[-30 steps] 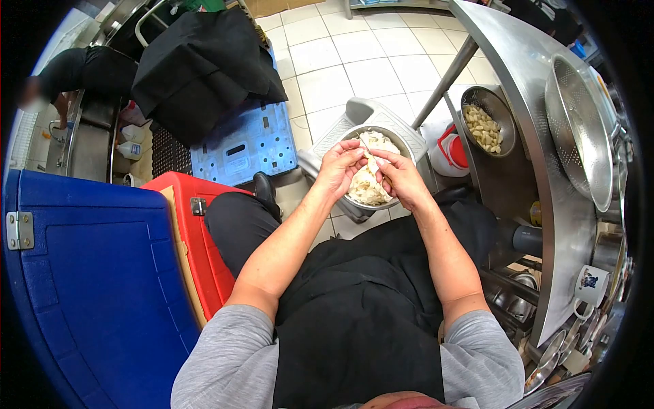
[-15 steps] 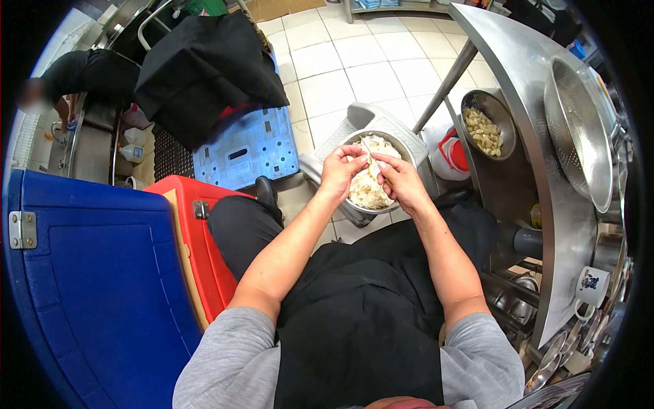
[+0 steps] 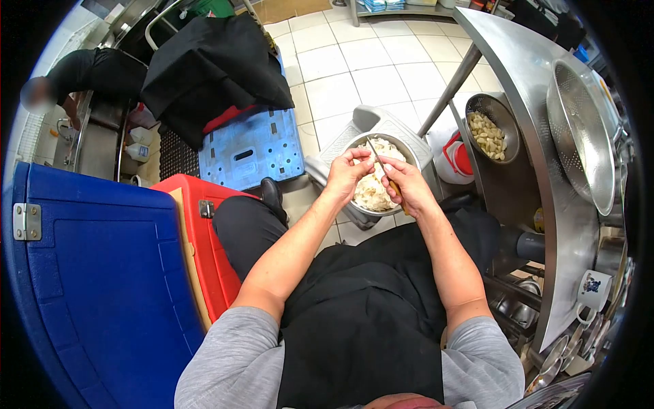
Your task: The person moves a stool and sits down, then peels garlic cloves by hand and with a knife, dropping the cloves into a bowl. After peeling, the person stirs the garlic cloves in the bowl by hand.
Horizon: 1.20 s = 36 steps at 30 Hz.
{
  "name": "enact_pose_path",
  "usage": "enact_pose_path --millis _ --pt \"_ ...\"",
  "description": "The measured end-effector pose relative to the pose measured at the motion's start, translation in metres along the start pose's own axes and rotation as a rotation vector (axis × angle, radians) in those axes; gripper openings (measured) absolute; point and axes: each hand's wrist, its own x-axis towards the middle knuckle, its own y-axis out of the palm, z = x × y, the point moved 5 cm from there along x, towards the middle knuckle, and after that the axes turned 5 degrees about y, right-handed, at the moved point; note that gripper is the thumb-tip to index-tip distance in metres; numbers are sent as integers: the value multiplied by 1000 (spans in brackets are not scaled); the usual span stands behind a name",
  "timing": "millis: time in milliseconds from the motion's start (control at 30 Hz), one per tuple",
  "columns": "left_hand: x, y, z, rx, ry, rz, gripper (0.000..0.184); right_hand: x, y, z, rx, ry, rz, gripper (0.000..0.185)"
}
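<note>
My right hand (image 3: 409,184) grips a small knife (image 3: 394,186) with a brownish-yellow handle, its thin blade pointing up and away over the bowl. Beside the blade, my left hand (image 3: 345,176) pinches a small pale piece that looks like a garlic clove, mostly hidden by the fingers. Below both hands is a round metal bowl (image 3: 412,151) full of whitish, papery pieces (image 3: 373,194) that look like unpeeled garlic. The bowl rests on a grey plastic step stool (image 3: 349,129).
On the right, a steel table (image 3: 518,75) carries a large colander (image 3: 575,129); another colander (image 3: 514,136) below holds pale peeled cloves. A red-lidded white container (image 3: 455,163) stands nearby. Blue (image 3: 109,273) and red (image 3: 194,218) boxes flank my left. A person (image 3: 95,75) works at the sink.
My hands have drawn slightly apart, and the right hand has turned so the knife's handle and blade now show. The co-worker's arm has shifted at the sink. The view has moved slightly.
</note>
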Motion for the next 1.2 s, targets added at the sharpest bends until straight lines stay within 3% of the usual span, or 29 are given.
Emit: enact_pose_path --millis 267,600,867,1200 --pt "-3 4 2 -343 -210 79 23 2 -2 0 97 10 79 37" --pt "-2 1 10 -336 -211 98 16 -1 1 2 118 37 131 37" --pt "-7 10 2 -341 -236 112 34 0 0 3 108 23 114 38" --pt "-1 2 10 -457 -289 63 26 0 0 4 57 8 77 35"
